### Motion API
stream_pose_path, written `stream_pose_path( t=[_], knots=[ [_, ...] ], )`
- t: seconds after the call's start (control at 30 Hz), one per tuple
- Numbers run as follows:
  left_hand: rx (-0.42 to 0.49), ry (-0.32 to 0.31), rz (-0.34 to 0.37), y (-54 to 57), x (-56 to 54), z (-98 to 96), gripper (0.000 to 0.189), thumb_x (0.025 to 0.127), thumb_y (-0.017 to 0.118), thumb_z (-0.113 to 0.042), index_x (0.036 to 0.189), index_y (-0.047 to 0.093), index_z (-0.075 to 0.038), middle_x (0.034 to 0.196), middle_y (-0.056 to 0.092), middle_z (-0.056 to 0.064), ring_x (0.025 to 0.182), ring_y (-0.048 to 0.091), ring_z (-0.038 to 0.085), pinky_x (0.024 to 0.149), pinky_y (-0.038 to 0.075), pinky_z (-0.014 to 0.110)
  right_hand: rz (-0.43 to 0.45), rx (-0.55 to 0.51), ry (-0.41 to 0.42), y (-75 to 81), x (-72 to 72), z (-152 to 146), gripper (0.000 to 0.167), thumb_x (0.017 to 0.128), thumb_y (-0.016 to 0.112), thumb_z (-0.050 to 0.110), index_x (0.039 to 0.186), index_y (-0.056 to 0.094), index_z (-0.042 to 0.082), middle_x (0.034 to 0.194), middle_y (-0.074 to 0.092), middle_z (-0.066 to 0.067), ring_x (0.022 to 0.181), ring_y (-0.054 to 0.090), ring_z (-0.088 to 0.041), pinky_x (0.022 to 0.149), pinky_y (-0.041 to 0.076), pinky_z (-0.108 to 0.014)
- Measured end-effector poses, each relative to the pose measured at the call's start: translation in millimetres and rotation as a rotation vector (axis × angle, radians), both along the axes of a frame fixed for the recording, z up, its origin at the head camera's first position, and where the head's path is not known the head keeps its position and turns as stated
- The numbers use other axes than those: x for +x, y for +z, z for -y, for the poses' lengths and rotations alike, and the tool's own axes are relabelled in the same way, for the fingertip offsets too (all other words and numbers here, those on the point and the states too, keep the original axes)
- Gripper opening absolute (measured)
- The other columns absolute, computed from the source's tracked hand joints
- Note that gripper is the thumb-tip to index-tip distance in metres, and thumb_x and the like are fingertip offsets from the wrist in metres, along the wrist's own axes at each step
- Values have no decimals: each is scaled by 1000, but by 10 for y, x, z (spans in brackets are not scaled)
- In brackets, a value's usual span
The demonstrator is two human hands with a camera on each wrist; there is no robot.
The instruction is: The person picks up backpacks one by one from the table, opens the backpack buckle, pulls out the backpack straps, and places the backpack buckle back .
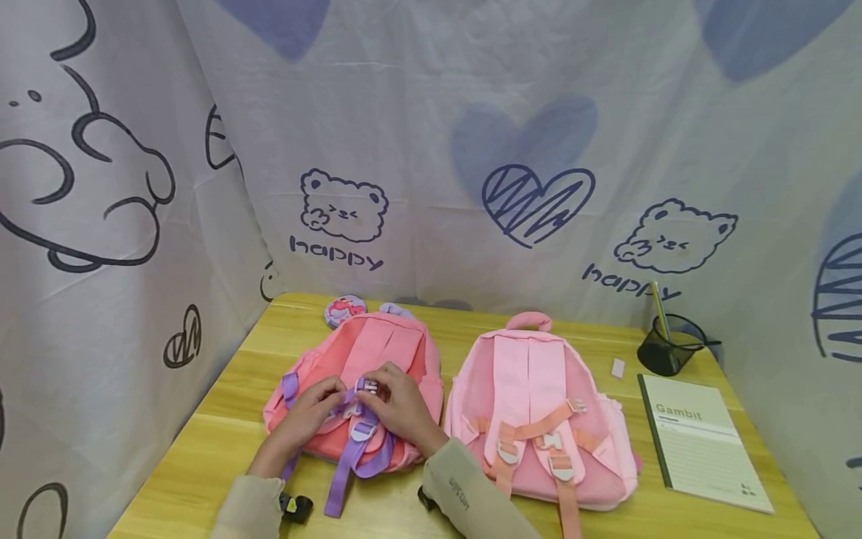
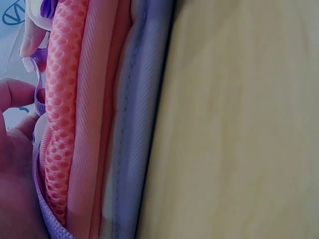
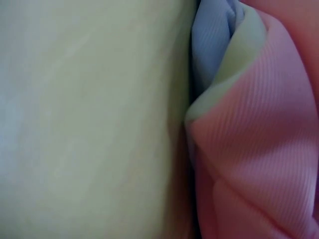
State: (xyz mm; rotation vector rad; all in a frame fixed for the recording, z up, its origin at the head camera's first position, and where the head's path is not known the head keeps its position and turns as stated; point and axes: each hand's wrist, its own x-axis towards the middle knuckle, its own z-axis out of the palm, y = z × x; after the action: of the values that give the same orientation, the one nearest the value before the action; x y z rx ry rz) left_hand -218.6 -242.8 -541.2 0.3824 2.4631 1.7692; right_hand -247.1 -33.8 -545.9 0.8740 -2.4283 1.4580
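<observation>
A coral-pink backpack (image 1: pixel 384 333) with purple straps lies back-side up on the table. Over its middle, my left hand (image 1: pixel 311 410) pinches a purple strap (image 2: pixel 39 99) between thumb and fingers. Close beside it, my right hand (image 1: pixel 402 404) grips a pale buckle (image 1: pixel 367 385) on the purple webbing, partly covered by the fingers. Below the hands, a loose purple strap end (image 1: pixel 337 490) hangs toward the near edge. In the left wrist view, the mesh padding (image 2: pixel 64 114) runs beside the left hand. Only the bag's pink side (image 3: pixel 269 119) and the table show in the right wrist view.
To the right lies a light-pink backpack (image 1: pixel 471 389) with orange straps. Beyond it are a notebook (image 1: pixel 707 449), a small white block (image 1: pixel 617 367) and a black mesh pen holder (image 1: pixel 656 355). A printed curtain (image 1: pixel 424 224) closes off the wooden table's (image 1: pixel 195 457) back and sides.
</observation>
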Motion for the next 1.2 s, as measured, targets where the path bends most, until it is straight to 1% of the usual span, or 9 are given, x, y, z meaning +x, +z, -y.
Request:
stream_pose_path(
  t=[0.1,0.27,0.37,0.6,0.7,0.9,1.2],
  knots=[
    [6,3,5,11,8,-2,18,107,52,-13,94,59,-3,87,52,5,82,50,12,73,41,25,5,-2,-6,-10,-3,-1,26,95,77,26,114,76,7,89,61,-1,75,50,-3,66,44,-16],
    [10,-13,27,7,11,2,22,108,55,-24,101,62,-4,97,56,6,91,52,13,79,42,25,2,-16,-9,-31,-12,-1,27,95,77,25,114,75,7,89,61,-1,74,50,-3,66,45,-16],
    [5,-11,20,-5,8,8,21,108,55,-22,99,62,-4,96,56,7,90,52,13,79,42,25,-14,-19,-8,-38,-12,-3,26,95,77,25,114,75,7,90,61,-1,75,51,-3,67,45,-17],
    [-16,29,-23,-31,-5,8,15,107,55,-11,94,62,-4,88,55,5,83,52,11,75,43,25,-51,-36,-6,-42,-9,-9,24,95,76,24,113,75,8,91,62,-1,76,53,-4,68,47,-17],
    [-3,41,-5,-31,-6,4,16,107,55,-12,94,62,-5,88,55,5,83,52,12,75,43,25,-43,-53,-7,-37,-3,-14,23,96,76,24,113,75,8,92,63,-1,77,54,-4,69,48,-18],
    [-3,26,18,-19,-2,4,21,108,56,-23,98,63,-5,92,56,6,87,52,14,77,42,25,1,-71,-10,-21,10,-21,22,96,76,23,113,75,10,92,63,-1,78,53,-3,69,49,-18],
    [-30,41,13,-10,-2,12,17,107,55,-14,95,61,-5,91,55,7,85,52,14,76,43,24,-40,-48,0,-19,10,-19,23,96,75,23,113,76,8,92,63,-1,78,54,-4,69,48,-18]
  ],
)
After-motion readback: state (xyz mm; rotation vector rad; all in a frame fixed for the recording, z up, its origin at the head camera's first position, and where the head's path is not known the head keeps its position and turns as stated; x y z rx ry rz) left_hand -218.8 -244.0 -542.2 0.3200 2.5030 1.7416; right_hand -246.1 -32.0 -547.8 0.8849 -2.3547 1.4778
